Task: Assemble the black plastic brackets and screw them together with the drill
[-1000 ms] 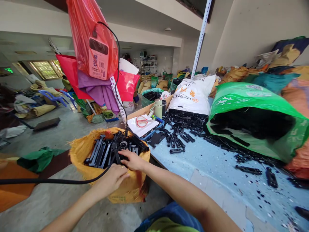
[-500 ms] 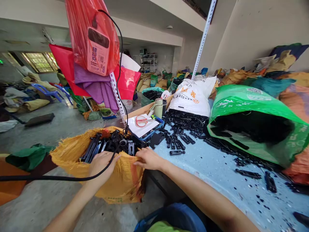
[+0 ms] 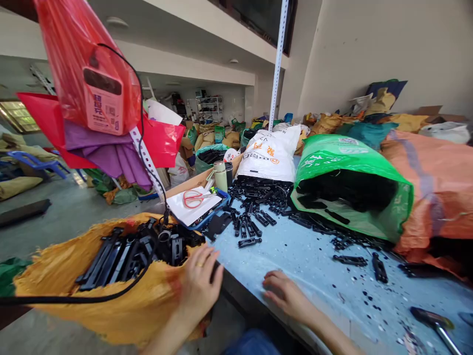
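Note:
My left hand (image 3: 202,277) is at the right rim of a yellow woven sack (image 3: 121,315), fingers stretched and thumb apart, with nothing in its grasp. Long black plastic parts (image 3: 121,254) fill the sack. Over the near edge of the blue tabletop (image 3: 295,249) is my right hand (image 3: 290,298), its fingers loosely curved and apart from the thumb, empty. Whether it touches the surface I cannot tell. Small black clip-like parts (image 3: 249,242) lie beyond both hands.
A white sack (image 3: 268,153) and a green sack (image 3: 351,148) spill black parts onto the table. Orange-handled scissors (image 3: 194,198) lie on paper beside a bottle (image 3: 220,176). A hammer (image 3: 432,320) is at right. A black cable (image 3: 111,297) crosses the yellow sack.
Both hands have come off their earlier places on the yellow sack's rim and moved right, the right hand out over the table. The view has turned right.

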Demonstrator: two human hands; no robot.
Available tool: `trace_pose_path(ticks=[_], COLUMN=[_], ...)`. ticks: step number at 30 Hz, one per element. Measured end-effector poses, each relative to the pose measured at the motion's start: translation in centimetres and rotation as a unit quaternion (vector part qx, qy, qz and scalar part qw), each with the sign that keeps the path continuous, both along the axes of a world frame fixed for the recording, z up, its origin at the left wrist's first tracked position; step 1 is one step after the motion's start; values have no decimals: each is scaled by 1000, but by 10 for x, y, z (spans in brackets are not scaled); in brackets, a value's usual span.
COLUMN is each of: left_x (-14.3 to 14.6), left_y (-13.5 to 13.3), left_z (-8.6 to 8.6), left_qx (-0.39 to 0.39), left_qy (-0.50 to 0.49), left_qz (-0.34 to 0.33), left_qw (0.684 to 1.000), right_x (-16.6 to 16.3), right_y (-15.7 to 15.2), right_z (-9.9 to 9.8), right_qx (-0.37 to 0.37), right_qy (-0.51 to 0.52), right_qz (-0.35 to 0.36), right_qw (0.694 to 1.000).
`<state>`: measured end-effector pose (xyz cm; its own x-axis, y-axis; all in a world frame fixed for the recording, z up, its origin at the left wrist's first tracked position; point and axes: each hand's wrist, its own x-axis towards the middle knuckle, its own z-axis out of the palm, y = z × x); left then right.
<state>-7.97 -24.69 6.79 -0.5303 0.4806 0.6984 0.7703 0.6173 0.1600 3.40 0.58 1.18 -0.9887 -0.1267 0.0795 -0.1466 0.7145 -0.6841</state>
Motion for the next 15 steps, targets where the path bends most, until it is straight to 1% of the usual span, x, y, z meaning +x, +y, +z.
trace_pose_path(ticks=[2,4,5,6,9,10,12,14,15], left_x=[-5,-25,-40,-59,-122,-143,-180,-210,-222], left_y=[54,110,137,163,228,244,267,280,283], left_z=[-15,-24,-26,-26,-21,-19,-19,-25,-30], left_qx=[-46,-78,-91,-102,-94,-91,-82,-75,-71], left_qy=[-72,-126,-154,-182,-202,-210,-226,-242,-249], left_qz=[-42,-55,-43,-14,18,26,41,48,51], left_qw=[995,987,983,978,975,973,970,966,965], right_x=[23,44,54,63,85,90,95,92,87], right_y=[12,20,23,27,38,43,58,83,99], right_z=[-3,-5,-7,-8,-12,-12,-11,-8,-6], right_qx=[-28,-57,-70,-84,-117,-123,-129,-126,-120], right_qy=[-14,-24,-29,-34,-49,-52,-52,-42,-34], right_qz=[-35,-72,-90,-106,-145,-159,-189,-221,-235], right_qw=[999,995,993,990,981,978,972,966,964])
